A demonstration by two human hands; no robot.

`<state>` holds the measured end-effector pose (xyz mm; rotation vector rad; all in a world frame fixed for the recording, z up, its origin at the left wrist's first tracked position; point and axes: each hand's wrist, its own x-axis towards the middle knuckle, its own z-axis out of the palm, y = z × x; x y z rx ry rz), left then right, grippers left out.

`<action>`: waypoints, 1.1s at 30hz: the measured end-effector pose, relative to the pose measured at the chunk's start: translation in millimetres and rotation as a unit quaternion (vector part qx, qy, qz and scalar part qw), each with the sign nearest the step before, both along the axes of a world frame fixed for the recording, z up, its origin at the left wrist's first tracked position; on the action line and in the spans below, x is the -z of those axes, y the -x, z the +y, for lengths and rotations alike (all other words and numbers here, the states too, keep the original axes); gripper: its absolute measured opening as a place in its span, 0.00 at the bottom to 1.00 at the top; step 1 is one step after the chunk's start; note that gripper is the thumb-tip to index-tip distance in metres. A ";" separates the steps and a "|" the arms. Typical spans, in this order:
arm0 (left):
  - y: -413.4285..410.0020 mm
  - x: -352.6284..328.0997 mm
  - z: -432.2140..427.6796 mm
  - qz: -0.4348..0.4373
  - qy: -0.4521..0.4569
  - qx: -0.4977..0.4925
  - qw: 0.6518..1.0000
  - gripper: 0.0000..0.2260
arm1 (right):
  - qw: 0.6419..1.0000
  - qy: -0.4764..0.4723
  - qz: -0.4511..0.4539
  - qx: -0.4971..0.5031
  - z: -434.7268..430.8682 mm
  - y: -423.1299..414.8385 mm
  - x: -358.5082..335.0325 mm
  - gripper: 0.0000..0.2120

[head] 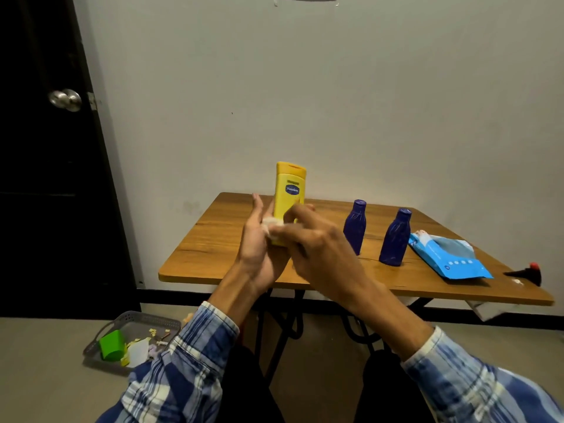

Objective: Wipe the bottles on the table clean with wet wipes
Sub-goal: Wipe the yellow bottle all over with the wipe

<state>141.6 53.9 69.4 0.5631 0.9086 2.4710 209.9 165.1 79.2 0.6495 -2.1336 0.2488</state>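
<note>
Yellow bottle is held upright above the near left part of the table, lifted clear of the wood. It is gripped low on the body by the left hand, palm turned inward, fingers open along the far side; how tightly it is clasped cannot be told, since the lower body is hidden. A small wad of wet wipe is pinched in the right hand and pressed against the bottle's lower front. The right hand is blurred, so its exact finger placement cannot be told.

Two dark blue bottles stand upright on the table to the right, near each other but apart, untouched. The wipe pack lies flat just beyond them, toward the right edge. A grey tray of scraps sits on the floor at lower left.

Handling, as judged: the yellow bottle is taken to be smooth stiff plastic, light to moderate in weight, likely slick once dampened. A hold across the flat sides near the base is thought steadiest, leaving label and cap free for wiping. The wipe is soft and limp and should be kept bunched. The blue bottles look narrow-necked with a wider waist; the waist is probably the safest place to grasp them.
</note>
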 end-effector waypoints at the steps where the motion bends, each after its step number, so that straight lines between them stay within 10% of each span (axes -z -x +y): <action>1: 0.6 -0.3 -1.3 -0.010 -0.007 0.005 1.000 0.32 | 1.000 -0.010 -0.013 -0.005 2.3 -0.3 0.5 0.09; 21: 2.4 -12.8 -5.5 -0.079 -0.042 0.012 0.996 0.22 | 0.988 -0.017 0.150 0.045 12.8 5.7 18.3 0.09; 28: 8.7 -9.4 -8.4 0.076 0.011 -0.082 0.994 0.18 | 0.980 0.161 0.118 0.024 26.2 -1.5 5.2 0.07; 33: -4.9 -10.9 -3.3 0.191 0.114 -0.107 0.969 0.18 | 0.991 0.095 0.096 0.026 24.6 2.3 -11.6 0.10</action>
